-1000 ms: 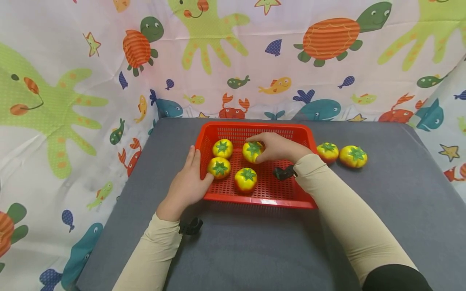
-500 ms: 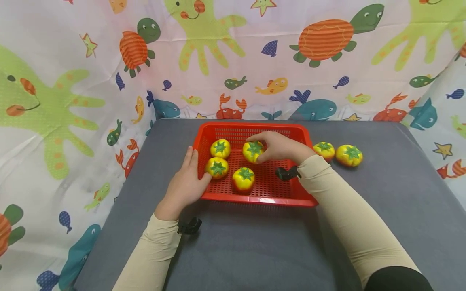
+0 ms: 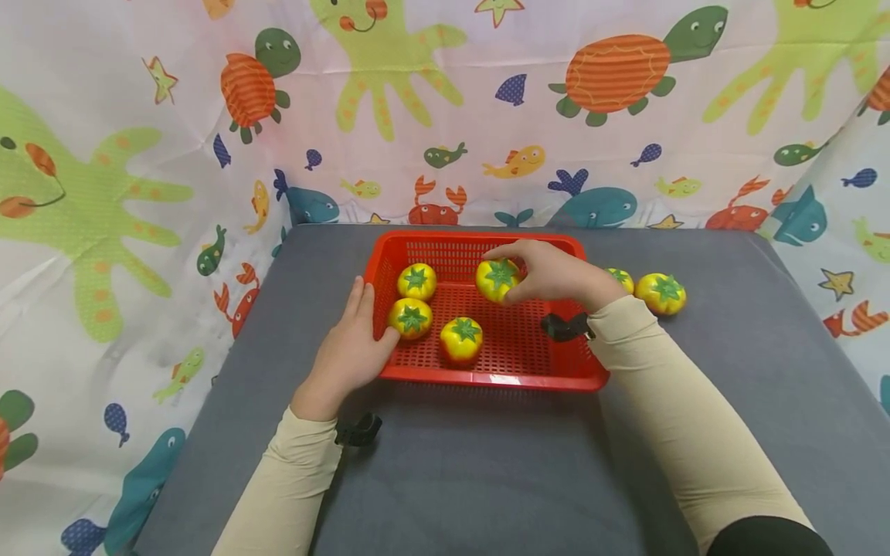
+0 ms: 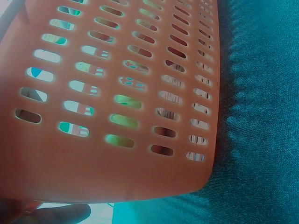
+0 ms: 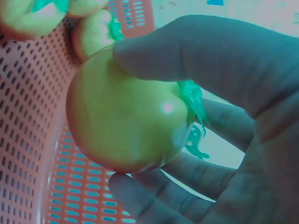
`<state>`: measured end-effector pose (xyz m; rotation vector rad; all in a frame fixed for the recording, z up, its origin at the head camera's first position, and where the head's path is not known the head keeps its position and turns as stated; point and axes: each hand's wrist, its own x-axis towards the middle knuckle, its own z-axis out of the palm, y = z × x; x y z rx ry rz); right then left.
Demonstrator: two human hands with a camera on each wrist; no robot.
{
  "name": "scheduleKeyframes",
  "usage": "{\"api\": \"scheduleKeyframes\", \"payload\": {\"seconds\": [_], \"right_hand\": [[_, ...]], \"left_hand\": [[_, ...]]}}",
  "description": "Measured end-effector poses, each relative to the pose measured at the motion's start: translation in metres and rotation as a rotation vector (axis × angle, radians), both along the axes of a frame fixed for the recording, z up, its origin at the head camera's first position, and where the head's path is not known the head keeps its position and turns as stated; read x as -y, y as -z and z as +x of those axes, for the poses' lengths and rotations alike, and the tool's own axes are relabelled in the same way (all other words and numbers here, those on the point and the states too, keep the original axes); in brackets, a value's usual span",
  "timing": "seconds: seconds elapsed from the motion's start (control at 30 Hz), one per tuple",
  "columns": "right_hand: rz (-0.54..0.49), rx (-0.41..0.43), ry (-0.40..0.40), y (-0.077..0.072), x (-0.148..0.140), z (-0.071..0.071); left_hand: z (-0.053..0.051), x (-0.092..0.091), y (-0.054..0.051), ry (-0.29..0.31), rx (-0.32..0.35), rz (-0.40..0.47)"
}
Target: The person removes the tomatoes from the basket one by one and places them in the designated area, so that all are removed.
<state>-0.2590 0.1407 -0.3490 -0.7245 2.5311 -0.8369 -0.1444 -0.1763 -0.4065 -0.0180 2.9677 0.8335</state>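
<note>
My right hand [image 3: 556, 272] grips a yellow-red fruit with a green leafy top [image 3: 497, 279] over the red basket [image 3: 487, 380]. In the right wrist view the thumb and fingers of the hand [image 5: 205, 116] curl round that fruit [image 5: 126, 112]. Fingers straight, my left hand [image 3: 350, 347] rests on the basket's left rim. Three similar fruits lie in the basket: one at the back left [image 3: 417, 282], one just in front of it [image 3: 410, 318], one nearer the middle [image 3: 461, 340]. The left wrist view shows the basket's slotted wall [image 4: 117, 163] and part of a finger [image 4: 60, 213].
Right of the basket, two more such fruits lie on the grey table [image 3: 473, 463]: one partly hidden behind my right wrist [image 3: 621, 279], the other [image 3: 661, 293] beside it. A curtain printed with sea animals [image 3: 417, 93] hangs behind and along both sides.
My right hand has lifted the gripped fruit slightly and moved it right, away from the left fruits. My left hand stays at the basket's left rim. The whole view has shifted a little.
</note>
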Motion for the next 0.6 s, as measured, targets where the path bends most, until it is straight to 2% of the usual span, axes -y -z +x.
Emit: {"api": "scheduleKeyframes", "payload": {"seconds": [0.3, 0.6], "right_hand": [[-0.007, -0.071, 0.002, -0.013, -0.018, 0.010], [0.006, -0.099, 0.037, -0.021, -0.037, 0.021]], "left_hand": [[-0.001, -0.001, 0.000, -0.002, -0.006, 0.009], [0.000, 0.000, 0.001, 0.001, 0.000, 0.009]]}}
